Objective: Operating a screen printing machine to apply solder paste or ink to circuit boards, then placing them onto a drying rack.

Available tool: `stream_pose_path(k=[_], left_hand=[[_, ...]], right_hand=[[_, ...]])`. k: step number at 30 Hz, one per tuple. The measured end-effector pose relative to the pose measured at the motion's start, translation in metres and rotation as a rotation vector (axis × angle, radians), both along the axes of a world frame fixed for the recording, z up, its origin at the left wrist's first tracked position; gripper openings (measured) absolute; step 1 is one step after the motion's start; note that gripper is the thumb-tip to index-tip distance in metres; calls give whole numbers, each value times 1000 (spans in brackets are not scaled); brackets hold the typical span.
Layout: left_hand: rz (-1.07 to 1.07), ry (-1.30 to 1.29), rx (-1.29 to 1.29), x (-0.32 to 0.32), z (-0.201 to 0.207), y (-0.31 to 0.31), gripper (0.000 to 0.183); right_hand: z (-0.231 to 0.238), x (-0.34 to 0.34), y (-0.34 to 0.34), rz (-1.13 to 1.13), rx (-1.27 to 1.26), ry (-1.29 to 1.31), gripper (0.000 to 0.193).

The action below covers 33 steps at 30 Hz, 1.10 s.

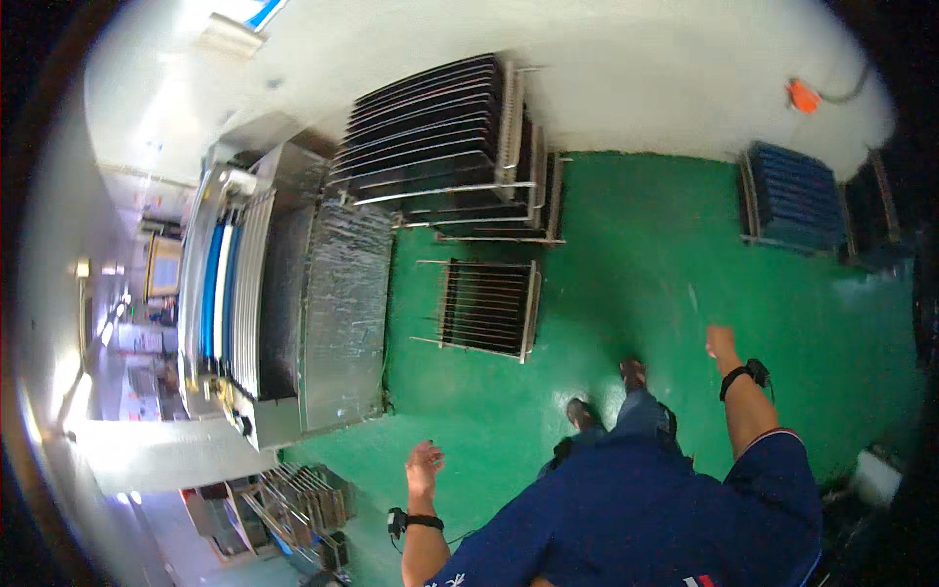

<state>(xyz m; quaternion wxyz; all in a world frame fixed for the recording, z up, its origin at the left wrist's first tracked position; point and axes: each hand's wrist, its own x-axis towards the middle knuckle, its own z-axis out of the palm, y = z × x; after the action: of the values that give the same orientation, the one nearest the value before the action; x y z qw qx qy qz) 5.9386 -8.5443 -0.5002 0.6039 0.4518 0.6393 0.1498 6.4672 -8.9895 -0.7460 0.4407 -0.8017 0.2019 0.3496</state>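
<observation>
Walking step, judged: both hands empty, fingers loose, left hand (pixel 424 468) lower centre, right hand (pixel 721 341) right. Next move likely calls for reaching the metal rack (pixel 486 308) at centre.

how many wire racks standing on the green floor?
4 at least: an empty metal wire rack mid-floor, a rack of dark trays by the wall, a smaller one behind it, a blue-tray rack right. More may be hidden.

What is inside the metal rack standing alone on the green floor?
The metal rack holds thin horizontal bars with dark gaps between them; no trays are visible in it. Its far side is hidden.
</observation>
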Motion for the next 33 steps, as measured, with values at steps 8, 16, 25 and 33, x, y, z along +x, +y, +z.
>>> stream_pose_path(k=[8,16,25,33], left_hand=[[244,150,-163,-144,-119,-77,26],[478,42,-471,-116,-173,-95,14],[304,96,-410,125,-130,-5,17],[-34,564,-430,313,-68,-19,33]], right_hand=[[38,19,119,182,169,-11,23],[85,101,196,243,220,-117,22],[-18,375,275,56,387,-192,23],[-25,627,326,64,300,-143,36]])
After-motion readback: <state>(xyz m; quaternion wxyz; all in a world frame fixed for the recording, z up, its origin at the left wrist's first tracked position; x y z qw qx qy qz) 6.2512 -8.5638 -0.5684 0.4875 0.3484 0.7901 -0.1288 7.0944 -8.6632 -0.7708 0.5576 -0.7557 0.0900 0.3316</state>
